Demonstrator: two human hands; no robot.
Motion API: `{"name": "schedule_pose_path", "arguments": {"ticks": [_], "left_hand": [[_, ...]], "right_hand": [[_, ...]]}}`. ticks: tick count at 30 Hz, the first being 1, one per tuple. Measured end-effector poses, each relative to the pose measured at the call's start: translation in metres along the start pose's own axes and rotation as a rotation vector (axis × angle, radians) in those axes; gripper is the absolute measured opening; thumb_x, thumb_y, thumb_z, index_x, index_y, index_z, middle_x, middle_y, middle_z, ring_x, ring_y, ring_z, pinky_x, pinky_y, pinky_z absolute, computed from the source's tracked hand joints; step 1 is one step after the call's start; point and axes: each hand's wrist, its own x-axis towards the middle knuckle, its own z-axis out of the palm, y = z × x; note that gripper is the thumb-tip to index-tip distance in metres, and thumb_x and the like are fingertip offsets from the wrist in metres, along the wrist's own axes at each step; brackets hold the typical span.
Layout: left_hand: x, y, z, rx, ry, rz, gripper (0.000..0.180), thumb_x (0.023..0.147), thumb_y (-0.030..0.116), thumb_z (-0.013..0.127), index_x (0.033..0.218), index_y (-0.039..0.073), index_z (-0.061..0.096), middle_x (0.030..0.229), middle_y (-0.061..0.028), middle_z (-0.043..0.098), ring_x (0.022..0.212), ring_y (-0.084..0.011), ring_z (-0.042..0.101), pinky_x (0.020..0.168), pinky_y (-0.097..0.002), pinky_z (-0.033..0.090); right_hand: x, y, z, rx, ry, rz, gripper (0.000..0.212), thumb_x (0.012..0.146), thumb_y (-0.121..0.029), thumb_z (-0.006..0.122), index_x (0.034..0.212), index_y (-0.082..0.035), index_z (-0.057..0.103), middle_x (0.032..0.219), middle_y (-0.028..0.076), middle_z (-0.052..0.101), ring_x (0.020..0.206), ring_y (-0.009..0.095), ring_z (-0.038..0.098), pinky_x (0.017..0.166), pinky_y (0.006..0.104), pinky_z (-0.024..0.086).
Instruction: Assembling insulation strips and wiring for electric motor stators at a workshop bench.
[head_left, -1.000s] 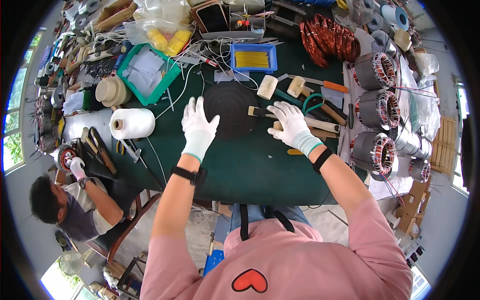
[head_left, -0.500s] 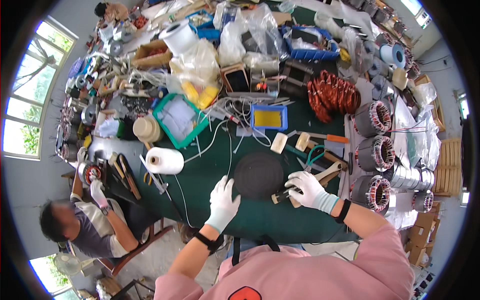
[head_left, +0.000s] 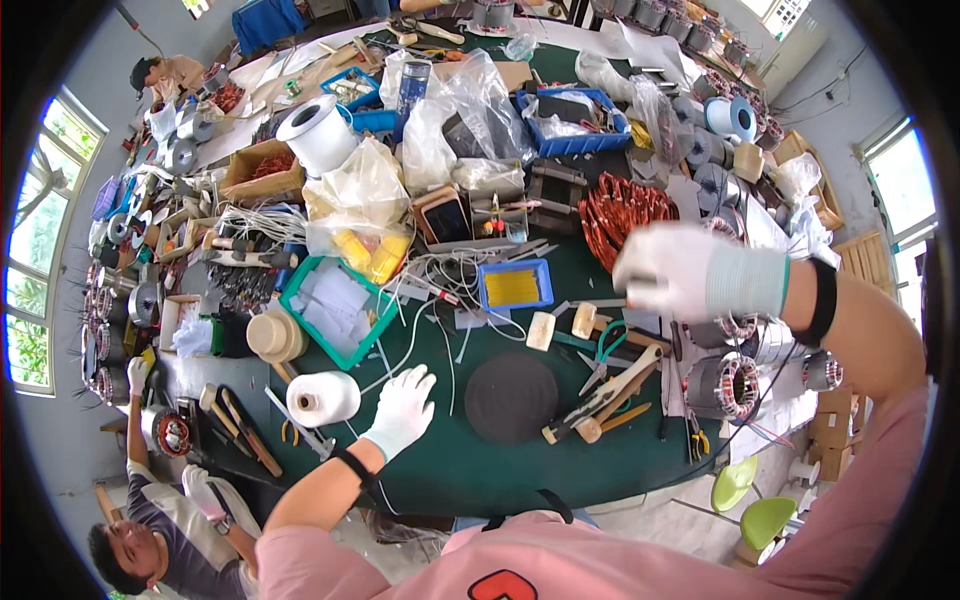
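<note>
- While the right hand (head_left: 658, 270) hangs in front of the right edge of the copper coils (head_left: 610, 220), the left hand (head_left: 400, 414) lies over the green bench (head_left: 450, 472), near the white spool (head_left: 337, 396) and apart from it.
- Left grip: fingers lightly spread, nothing pinched.
- Right grip: fingers look curled, but blur prevents telling whether they pinch anything.
- Nearest goods, right side: the coils, behind the hand; a half-covered stator (head_left: 738, 328), under the wrist; a lower stator (head_left: 706, 390), largely exposed, at the bench's right.
- Between the hands: black disc (head_left: 511, 398), flat, untouched; right of it, wooden-handled tools (head_left: 615, 394) and green-handled scissors (head_left: 606, 347).
- Step in hand, by judgement: a one-handed reach across the right side, the left idle.
- Next move, by judgement: calls for a clear path past the windings and a finger position suited to whatever is met there.
- Hidden or unclear: right fingertips, smeared; contact between right hand and coils, undeterminable; upper stators, masked by glove and forearm; left palm's contact with the bench, not shown; pink shirt (head_left: 620, 560), cut by the lower edge.
</note>
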Motion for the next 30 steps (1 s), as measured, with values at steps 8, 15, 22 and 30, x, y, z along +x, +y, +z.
{"name": "schedule_pose_path", "arguments": {"ticks": [8, 15, 22, 30], "left_hand": [[0.048, -0.039, 0.088, 0.031, 0.301, -0.345, 0.071, 0.085, 0.033, 0.067, 0.144, 0.0, 0.046, 0.15, -0.0217, 0.046, 0.139, -0.0411, 0.043, 0.114, -0.054, 0.032], [0.039, -0.043, 0.082, -0.031, 0.251, -0.372, 0.067, 0.082, 0.033, 0.067, 0.137, -0.002, 0.053, 0.142, -0.0227, 0.052, 0.131, -0.0437, 0.048, 0.11, -0.0578, 0.036], [0.047, -0.048, 0.091, -0.092, 0.193, -0.377, 0.065, 0.086, 0.033, 0.064, 0.141, -0.001, 0.051, 0.147, -0.0226, 0.048, 0.134, -0.0443, 0.045, 0.11, -0.058, 0.035], [0.053, -0.049, 0.09, -0.057, 0.262, -0.353, 0.068, 0.086, 0.032, 0.065, 0.144, 0.001, 0.049, 0.149, -0.02, 0.048, 0.135, -0.0409, 0.045, 0.111, -0.0545, 0.035]], "right_hand": [[0.195, 0.106, -0.064, -0.208, 0.431, 0.023, 0.033, 0.095, -0.029, 0.056, 0.117, -0.006, 0.065, 0.107, 0.019, 0.066, 0.102, 0.038, 0.065, 0.092, 0.0465, 0.052], [0.411, 0.193, -0.009, -0.378, 0.565, 0.215, 0.055, 0.096, -0.016, 0.049, 0.15, -0.007, 0.044, 0.157, 0.019, 0.04, 0.142, 0.033, 0.043, 0.113, 0.0385, 0.043], [0.48, 0.267, 0.009, -0.194, 0.541, 0.221, 0.071, 0.08, -0.045, 0.074, 0.132, 0.0, 0.057, 0.123, 0.03, 0.065, 0.106, 0.04, 0.068, 0.091, 0.0451, 0.054], [0.324, 0.298, -0.02, 0.458, 0.995, 0.376, 0.014, 0.088, -0.01, 0.077, 0.097, 0.0, 0.075, 0.087, 0.006, 0.074, 0.079, 0.013, 0.066, 0.071, 0.032, 0.053]]}}
